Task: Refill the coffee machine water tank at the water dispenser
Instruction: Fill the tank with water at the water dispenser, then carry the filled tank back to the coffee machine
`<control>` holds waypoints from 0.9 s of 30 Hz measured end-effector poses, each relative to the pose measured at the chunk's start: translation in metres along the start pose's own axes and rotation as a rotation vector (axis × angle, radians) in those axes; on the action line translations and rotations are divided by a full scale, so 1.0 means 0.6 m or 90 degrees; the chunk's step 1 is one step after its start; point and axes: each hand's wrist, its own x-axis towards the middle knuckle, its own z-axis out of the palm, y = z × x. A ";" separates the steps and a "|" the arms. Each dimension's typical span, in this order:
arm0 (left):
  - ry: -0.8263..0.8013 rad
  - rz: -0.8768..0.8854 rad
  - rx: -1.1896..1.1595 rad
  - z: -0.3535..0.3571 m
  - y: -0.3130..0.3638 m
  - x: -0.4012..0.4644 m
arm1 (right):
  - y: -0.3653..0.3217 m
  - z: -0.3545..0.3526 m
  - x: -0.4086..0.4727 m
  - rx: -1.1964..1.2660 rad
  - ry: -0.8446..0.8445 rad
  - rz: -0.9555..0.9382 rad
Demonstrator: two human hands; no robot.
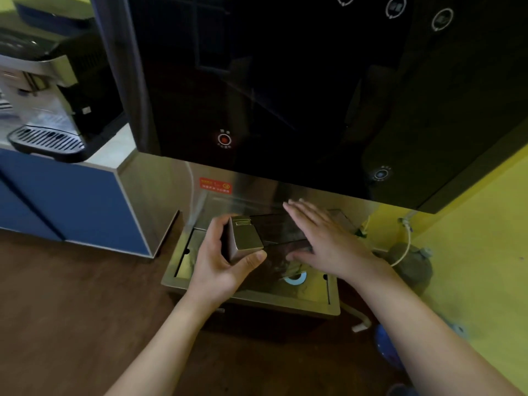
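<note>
Forearms: nearest the lens, both bare, reaching down and forward over the dark wood-look floor [71, 310].
Left hand [220, 261]: we've got it wrapped round the metallic-capped end of the dark smoked-plastic water tank [274, 238], thumb on the near face, fingers curled behind. Firm hold.
Right hand [328, 238]: flat, fingers straight and nearly together, palm over the tank's right part. Resting on it or just above, we can't tell. No grasp.
Tank position: over the brushed-steel drip tray [251, 298] of the tall black glass-fronted water dispenser [285, 81], under its overhang. Water level not readable.
Risk 1: one-handed end grip; as the tank fills, weight could tip the far end and spill.
Risk 2: red-ringed button [224, 139] likely means hot; wrong press could scald us.
Risk 3: spout hidden under the overhang, so misalignment would put water in the tray.
Coffee machine [43, 90]: silver-and-black, on the counter to the left, well apart.
</note>
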 end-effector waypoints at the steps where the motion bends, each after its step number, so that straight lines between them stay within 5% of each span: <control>1: 0.005 -0.001 0.003 -0.017 0.002 -0.001 | -0.011 -0.001 0.012 0.015 -0.018 0.003; 19: 0.032 -0.096 0.220 -0.570 0.033 -0.039 | -0.470 0.084 0.342 0.127 -0.093 -0.110; 27: 0.091 -0.152 0.335 -0.735 0.022 0.044 | -0.567 0.064 0.556 0.035 -0.109 -0.206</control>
